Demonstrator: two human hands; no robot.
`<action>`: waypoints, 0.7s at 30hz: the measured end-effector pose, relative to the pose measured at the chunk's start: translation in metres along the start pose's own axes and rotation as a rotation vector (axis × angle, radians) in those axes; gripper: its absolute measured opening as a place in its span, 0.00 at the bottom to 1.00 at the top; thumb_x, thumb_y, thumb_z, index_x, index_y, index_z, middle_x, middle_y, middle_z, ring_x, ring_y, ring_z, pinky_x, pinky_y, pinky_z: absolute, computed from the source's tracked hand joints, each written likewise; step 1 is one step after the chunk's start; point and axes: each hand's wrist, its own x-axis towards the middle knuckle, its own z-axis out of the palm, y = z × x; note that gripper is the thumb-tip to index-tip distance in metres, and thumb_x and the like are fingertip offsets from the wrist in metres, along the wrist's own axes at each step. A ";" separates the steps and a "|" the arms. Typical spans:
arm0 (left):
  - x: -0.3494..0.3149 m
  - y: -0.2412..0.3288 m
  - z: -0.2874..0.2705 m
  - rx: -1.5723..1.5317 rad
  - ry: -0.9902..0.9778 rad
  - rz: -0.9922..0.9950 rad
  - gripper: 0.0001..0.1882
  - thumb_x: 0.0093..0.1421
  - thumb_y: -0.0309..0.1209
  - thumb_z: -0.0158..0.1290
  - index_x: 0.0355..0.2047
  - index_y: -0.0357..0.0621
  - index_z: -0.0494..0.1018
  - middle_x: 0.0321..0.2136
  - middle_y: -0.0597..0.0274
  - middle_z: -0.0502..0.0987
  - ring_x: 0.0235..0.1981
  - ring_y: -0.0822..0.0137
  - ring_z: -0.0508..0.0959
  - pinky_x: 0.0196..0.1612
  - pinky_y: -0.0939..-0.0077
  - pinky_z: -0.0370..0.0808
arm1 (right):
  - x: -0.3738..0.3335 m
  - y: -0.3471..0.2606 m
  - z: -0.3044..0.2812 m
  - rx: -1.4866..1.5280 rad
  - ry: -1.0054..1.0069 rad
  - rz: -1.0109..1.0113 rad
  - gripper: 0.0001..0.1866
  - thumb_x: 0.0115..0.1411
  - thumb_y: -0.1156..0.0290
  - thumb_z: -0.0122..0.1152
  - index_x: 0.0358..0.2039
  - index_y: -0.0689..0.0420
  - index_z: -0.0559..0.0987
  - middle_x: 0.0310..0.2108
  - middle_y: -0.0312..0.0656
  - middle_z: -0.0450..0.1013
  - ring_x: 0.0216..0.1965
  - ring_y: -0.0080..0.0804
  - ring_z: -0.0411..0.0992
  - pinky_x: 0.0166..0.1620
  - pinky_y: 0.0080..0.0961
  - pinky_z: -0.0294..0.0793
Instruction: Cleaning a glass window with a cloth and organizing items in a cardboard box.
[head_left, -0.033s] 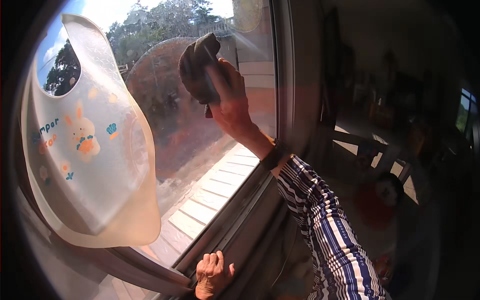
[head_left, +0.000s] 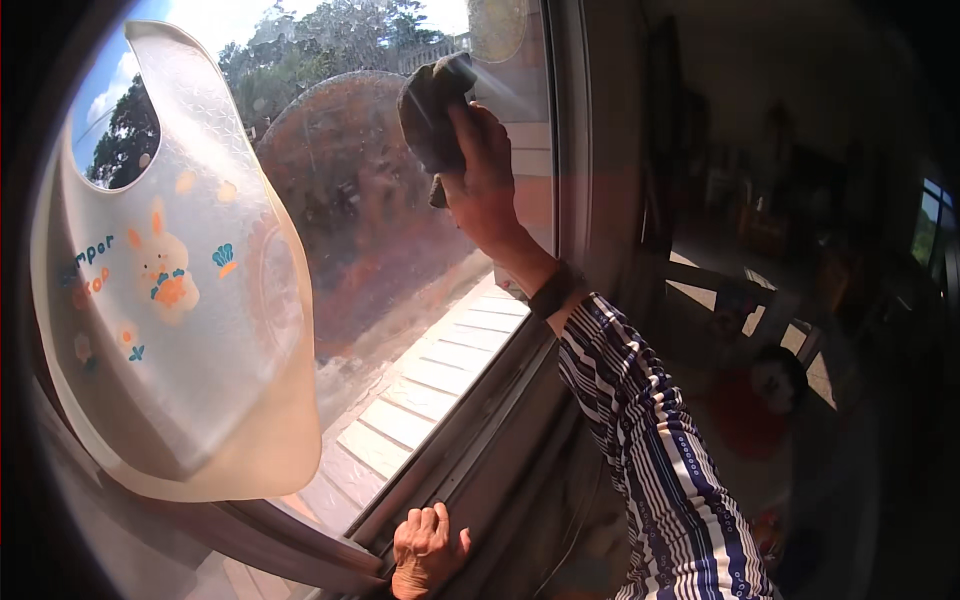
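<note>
My right hand (head_left: 485, 185) is raised to the window and closed round a bunched dark cloth (head_left: 432, 115). The cloth lies against the upper right part of the glass pane (head_left: 340, 210). My right forearm, in a striped sleeve with a dark band at the wrist, reaches up from the lower right. Low down, my left hand (head_left: 428, 550) rests with bent fingers on the lower window frame (head_left: 455, 490), thumb apart. Its fingertips curl over the edge and are partly hidden.
A translucent baby bib (head_left: 230, 350) with a rabbit print hangs at the left before the glass. The window's side frame (head_left: 570, 130) stands right of my hand. A dim room with a red and black object (head_left: 755, 400) lies to the right.
My right hand and the dark cloth have moved right and slightly up across the glass. My left hand stays where it was.
</note>
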 end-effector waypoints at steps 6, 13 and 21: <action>-0.001 0.000 -0.012 0.008 0.016 -0.023 0.25 0.48 0.41 0.53 0.40 0.33 0.69 0.29 0.51 0.71 0.30 0.58 0.72 0.28 0.70 0.71 | 0.036 0.145 -0.002 -0.263 -0.035 0.574 0.31 0.47 0.64 0.63 0.52 0.52 0.65 0.44 0.53 0.70 0.44 0.48 0.69 0.46 0.35 0.69; -0.011 -0.005 -0.013 -0.007 -0.001 -0.033 0.24 0.49 0.41 0.53 0.40 0.33 0.69 0.29 0.51 0.71 0.30 0.58 0.72 0.28 0.70 0.70 | -0.007 0.197 -0.019 -0.427 -0.203 0.953 0.31 0.42 0.64 0.63 0.48 0.56 0.67 0.39 0.51 0.72 0.40 0.48 0.72 0.43 0.34 0.71; -0.022 -0.007 0.000 -0.059 -0.023 -0.071 0.26 0.46 0.39 0.57 0.41 0.32 0.69 0.28 0.50 0.71 0.28 0.54 0.71 0.28 0.65 0.69 | -0.007 0.242 -0.053 -0.307 -0.325 0.706 0.26 0.41 0.66 0.61 0.44 0.58 0.70 0.38 0.51 0.72 0.39 0.48 0.72 0.41 0.35 0.71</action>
